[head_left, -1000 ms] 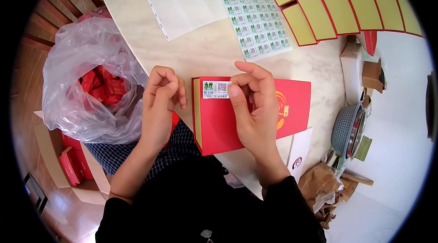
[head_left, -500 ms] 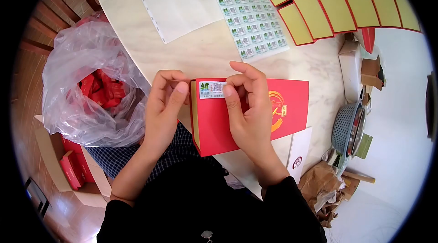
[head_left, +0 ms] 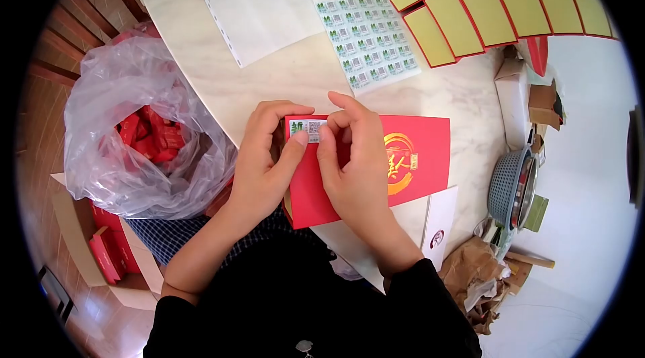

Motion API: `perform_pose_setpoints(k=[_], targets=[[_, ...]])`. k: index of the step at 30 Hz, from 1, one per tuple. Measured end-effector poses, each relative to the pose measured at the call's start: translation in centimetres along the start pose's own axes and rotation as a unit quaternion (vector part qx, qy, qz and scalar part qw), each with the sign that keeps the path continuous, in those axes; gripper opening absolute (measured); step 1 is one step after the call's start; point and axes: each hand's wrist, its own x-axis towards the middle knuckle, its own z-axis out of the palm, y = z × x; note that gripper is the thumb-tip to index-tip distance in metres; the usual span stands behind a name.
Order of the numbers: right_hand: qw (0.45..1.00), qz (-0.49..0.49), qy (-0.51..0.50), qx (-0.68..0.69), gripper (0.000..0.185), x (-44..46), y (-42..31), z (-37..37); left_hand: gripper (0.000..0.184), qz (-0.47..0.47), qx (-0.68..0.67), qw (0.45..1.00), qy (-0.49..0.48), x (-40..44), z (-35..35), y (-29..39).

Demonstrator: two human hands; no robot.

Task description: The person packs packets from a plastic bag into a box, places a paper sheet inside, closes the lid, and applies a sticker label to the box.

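A red gift box [head_left: 423, 146] with gold lettering lies in front of me at the table's near edge. On its upper left corner is a white QR-code sticker [head_left: 314, 129] with green print. My left hand [head_left: 265, 156] grips that corner, its thumb on the sticker's left part and its fingers behind the box edge. My right hand [head_left: 356, 160] is over the box, thumb and curled fingers pinched at the sticker's right end. Whether that end lies flat is hidden by the fingers. Beyond the box lies a sheet of the same stickers [head_left: 366, 39].
Rows of red boxes with yellow sides [head_left: 470, 9] fill the back right. A clear plastic bag [head_left: 101, 129] of red packets and a cardboard carton [head_left: 77, 244] stand left, off the table. A white card [head_left: 440, 224], a grey basket [head_left: 504, 187] and brown paper [head_left: 470, 267] are at right.
My left hand has moved right and its thumb has come down onto the sticker. My right hand has shifted slightly left along the sticker. The view has shifted a little.
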Motion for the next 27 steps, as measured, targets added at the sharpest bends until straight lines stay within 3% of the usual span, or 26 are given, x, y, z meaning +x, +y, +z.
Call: perform_pose_setpoints(k=[2, 5, 8, 10, 11, 13, 16, 17, 18, 20, 27], targets=[[0.990, -0.090, 0.013, -0.109, 0.043, 0.3, 0.1, 0.2, 0.024, 0.007, 0.013, 1.000, 0.000, 0.1, -0.1, -0.1], [0.976, -0.103, 0.018, -0.188, 0.043, 0.2, 0.2, 0.3, 0.024, 0.030, 0.039, 0.999, -0.006, 0.1, -0.2, -0.2], [0.970, -0.099, 0.028, -0.222, 0.041, 0.6, 0.5, -0.2, 0.024, -0.013, 0.005, 1.000, -0.016, 0.2, -0.3, 0.1], [0.968, -0.097, 0.032, -0.227, 0.041, 0.6, 0.7, -0.6, 0.022, -0.092, -0.078, 0.993, 0.003, 0.5, 0.0, 0.8], [0.968, -0.094, 0.032, -0.233, 0.041, 0.6, 0.8, -0.7, 0.022, -0.088, -0.076, 0.993, 0.001, 0.7, 0.2, 0.7], [0.968, -0.095, 0.043, -0.226, 0.040, 0.5, 0.9, -0.7, 0.023, -0.016, 0.118, 0.993, 0.007, 1.3, 0.5, 0.3], [0.971, -0.102, 0.064, -0.206, 0.038, 0.4, 1.4, -0.5, 0.026, -0.037, 0.124, 0.992, -0.010, 2.5, 0.4, 1.2], [0.973, -0.104, 0.078, -0.190, 0.037, 0.4, 1.5, -0.4, 0.017, 0.014, 0.176, 0.984, -0.020, 3.1, 0.1, 1.0], [0.972, -0.110, 0.078, -0.190, 0.037, 0.3, 1.3, -0.4, 0.017, 0.019, 0.175, 0.984, -0.016, 3.5, -0.2, 1.0], [0.975, -0.084, 0.090, -0.185, 0.034, -0.1, 0.8, -0.5, 0.021, -0.068, 0.182, 0.980, -0.049, 4.0, -0.7, 1.4], [0.946, -0.156, 0.092, -0.268, 0.037, -5.7, 0.9, -0.1, 0.028, 0.053, 0.037, 0.998, 0.024, 1.6, -0.6, -0.3]])
